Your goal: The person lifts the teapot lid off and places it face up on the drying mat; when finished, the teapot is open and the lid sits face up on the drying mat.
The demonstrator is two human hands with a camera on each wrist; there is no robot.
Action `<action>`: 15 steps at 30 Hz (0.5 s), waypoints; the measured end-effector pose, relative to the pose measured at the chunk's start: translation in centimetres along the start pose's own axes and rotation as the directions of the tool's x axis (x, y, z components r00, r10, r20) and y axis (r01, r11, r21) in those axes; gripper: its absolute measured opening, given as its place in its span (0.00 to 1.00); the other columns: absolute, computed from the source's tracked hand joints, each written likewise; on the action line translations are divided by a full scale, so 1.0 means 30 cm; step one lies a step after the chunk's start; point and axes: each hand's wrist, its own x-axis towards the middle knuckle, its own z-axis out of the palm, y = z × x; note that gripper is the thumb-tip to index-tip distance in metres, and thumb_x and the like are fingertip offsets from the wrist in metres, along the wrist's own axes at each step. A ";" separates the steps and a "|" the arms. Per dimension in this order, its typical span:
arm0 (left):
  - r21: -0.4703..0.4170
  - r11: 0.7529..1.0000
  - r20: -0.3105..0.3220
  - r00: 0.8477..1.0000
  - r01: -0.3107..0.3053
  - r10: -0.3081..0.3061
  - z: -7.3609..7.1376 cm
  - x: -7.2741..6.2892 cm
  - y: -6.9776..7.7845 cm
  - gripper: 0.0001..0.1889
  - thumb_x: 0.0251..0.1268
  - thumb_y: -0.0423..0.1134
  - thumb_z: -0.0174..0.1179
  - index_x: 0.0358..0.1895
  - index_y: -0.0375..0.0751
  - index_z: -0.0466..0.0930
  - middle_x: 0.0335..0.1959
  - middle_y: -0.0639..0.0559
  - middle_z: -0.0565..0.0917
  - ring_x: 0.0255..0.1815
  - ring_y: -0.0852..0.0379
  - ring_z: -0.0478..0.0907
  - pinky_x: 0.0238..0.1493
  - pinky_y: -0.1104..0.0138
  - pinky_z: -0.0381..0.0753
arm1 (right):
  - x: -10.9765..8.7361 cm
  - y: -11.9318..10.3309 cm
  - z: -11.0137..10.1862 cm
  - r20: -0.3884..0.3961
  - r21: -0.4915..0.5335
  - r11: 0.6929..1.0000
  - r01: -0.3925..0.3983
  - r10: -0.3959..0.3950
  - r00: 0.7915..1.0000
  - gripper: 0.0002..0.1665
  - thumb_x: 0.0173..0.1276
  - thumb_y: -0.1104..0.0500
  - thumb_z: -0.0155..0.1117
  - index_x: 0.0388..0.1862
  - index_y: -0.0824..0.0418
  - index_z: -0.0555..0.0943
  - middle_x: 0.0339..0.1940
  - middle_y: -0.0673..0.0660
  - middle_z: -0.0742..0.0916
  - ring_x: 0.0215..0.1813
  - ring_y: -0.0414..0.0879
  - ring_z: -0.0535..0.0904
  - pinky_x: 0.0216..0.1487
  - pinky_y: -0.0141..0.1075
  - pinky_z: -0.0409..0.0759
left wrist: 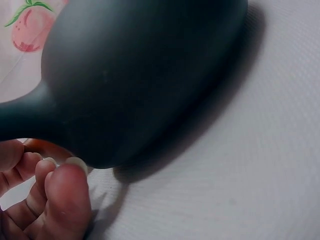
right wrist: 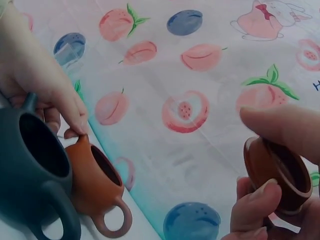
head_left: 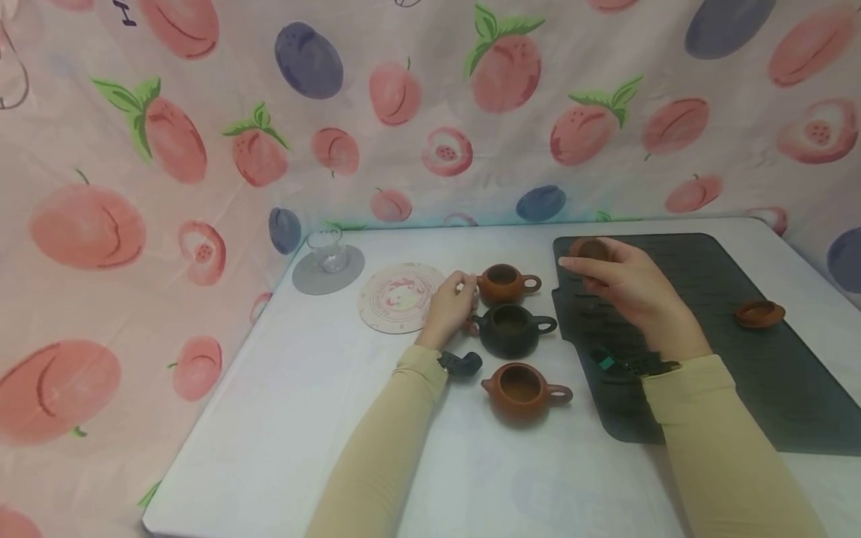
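Observation:
My left hand (head_left: 449,302) pinches the spout of a small orange-brown teapot (head_left: 501,285), the farthest in a row of three lidless teapots. Beside it stands a dark green teapot (head_left: 509,331), whose body (left wrist: 145,75) fills much of the left wrist view and partly hides the brown one. Nearest the front is another brown teapot (head_left: 521,392). Over the dark tray (head_left: 679,261), my right hand (head_left: 635,288) holds a small round brown lid (right wrist: 277,175) between thumb and fingers, its hollow underside showing in the right wrist view.
A second brown lid (head_left: 760,314) lies on the tray's right side. Left of the teapots is a round patterned mat (head_left: 397,297). Behind that, a clear glass cup (head_left: 331,250) stands on a grey coaster (head_left: 306,276). A fruit-print cloth (head_left: 403,104) hangs behind the white table (head_left: 269,448).

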 end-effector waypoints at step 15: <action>-0.003 1.000 -0.005 1.000 -0.003 0.003 0.001 -0.004 0.002 0.17 0.83 0.53 0.47 0.45 0.43 0.77 0.25 0.48 0.79 0.15 0.53 0.78 0.20 0.60 0.83 | -0.011 0.019 -0.028 -0.046 -0.587 0.806 -0.071 0.054 0.997 0.38 0.66 0.37 0.72 0.60 0.62 0.75 0.59 0.66 0.81 0.61 0.62 0.74 0.60 0.64 0.70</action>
